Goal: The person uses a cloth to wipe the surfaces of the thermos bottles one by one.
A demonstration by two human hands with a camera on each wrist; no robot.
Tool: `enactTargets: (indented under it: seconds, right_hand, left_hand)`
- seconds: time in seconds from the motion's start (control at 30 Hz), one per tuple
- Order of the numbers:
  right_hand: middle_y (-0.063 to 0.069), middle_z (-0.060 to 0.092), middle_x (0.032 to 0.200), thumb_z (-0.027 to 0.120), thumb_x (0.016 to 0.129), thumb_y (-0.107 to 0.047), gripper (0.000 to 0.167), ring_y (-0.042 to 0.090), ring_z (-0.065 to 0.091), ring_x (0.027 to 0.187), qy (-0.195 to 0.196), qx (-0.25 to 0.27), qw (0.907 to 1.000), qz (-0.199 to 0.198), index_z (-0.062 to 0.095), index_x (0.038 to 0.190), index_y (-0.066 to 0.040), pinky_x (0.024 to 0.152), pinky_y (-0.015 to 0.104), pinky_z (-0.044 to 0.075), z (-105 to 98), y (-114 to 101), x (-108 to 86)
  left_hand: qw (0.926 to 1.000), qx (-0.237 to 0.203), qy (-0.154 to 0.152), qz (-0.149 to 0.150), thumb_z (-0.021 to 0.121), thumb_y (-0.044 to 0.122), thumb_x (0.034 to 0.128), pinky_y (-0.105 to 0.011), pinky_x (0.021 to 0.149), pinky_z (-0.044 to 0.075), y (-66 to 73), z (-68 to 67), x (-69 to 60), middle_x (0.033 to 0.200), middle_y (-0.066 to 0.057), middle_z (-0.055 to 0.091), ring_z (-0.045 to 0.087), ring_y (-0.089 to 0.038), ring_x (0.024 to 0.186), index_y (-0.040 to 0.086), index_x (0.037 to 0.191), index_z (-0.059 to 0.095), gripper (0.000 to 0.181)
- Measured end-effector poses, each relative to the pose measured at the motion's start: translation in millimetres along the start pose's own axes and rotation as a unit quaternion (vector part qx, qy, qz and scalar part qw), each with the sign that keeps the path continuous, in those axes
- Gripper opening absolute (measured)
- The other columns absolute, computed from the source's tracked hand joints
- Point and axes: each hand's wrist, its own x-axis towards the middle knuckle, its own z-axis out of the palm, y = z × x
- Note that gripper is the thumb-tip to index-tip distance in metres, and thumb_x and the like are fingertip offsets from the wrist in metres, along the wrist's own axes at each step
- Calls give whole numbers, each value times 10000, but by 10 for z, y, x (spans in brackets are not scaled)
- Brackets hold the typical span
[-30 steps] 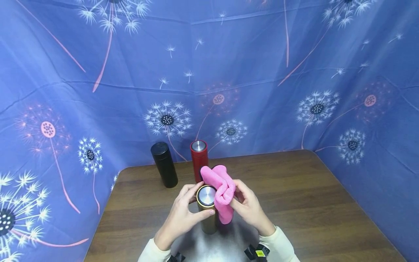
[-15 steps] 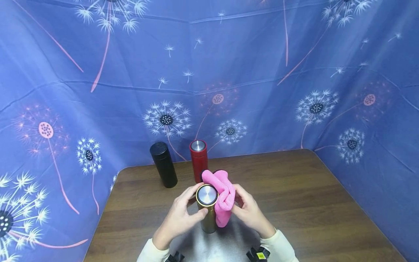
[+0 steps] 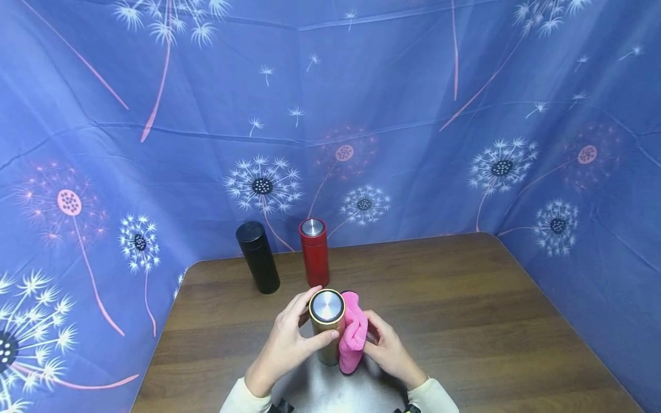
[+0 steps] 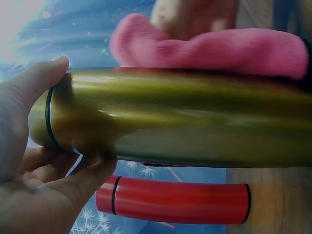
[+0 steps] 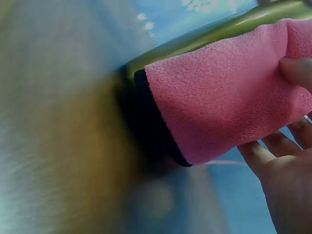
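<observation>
A gold thermos bottle (image 3: 327, 338) with a silver-topped lid stands upright near the front of the table. My left hand (image 3: 286, 344) grips it around the upper part, thumb on the near side, as the left wrist view of the bottle (image 4: 185, 117) also shows. In my right hand (image 3: 392, 351) a folded pink cloth (image 3: 354, 332) with a dark edge is pinched. The cloth (image 5: 219, 92) lies against the right side of the bottle. Some right fingers are hidden behind the cloth in the head view.
Behind the gold bottle stands a red thermos bottle (image 3: 314, 255). Left of that is a black thermos bottle (image 3: 259, 261). The wooden table (image 3: 439, 287) reaches back to a blue curtain (image 3: 413, 172) printed with dandelions, which also hangs along both sides.
My right hand has moved the pink cloth downward along the gold bottle's side, toward the table. The left hand keeps its grip near the top, and the bottle stays in about the same place.
</observation>
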Motion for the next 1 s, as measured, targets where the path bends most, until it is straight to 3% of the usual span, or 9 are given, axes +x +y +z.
enactTargets:
  seconds: [0.2,0.43,0.67,1.0]
  right_hand:
    - [69,613,1190,617,845,212,444,121,583,1135,-73,248,9996,139,529,1253,60,938,275,528,40,184,-120]
    - [61,624,1173,614,881,169,376,121,598,1112,102,286,9995,128,537,1235,69,921,269,533,55,158,-122]
    - [16,623,1162,590,878,196,368,115,606,1085,213,78,9996,-153,546,1221,72,904,232,526,-10,-125,84]
    - [8,635,1127,604,844,230,404,106,614,1028,181,-229,9984,-490,543,1211,72,856,222,529,-130,-630,454]
  left_hand:
    - [9999,-48,65,-89,912,284,741,-358,912,553,-22,5,-23,1269,63,603,637,-163,1117,196,1420,532,784]
    - [9998,90,-4,-156,906,326,744,-347,923,547,-76,70,-56,1285,97,623,617,-147,1150,223,1414,524,778]
    - [9999,96,72,14,919,270,733,-337,912,551,-65,81,-37,1271,68,639,631,-160,1130,208,1402,539,772]
    - [9999,87,71,-50,915,289,736,-345,922,545,-75,78,-47,1255,64,648,631,-157,1125,219,1389,551,751]
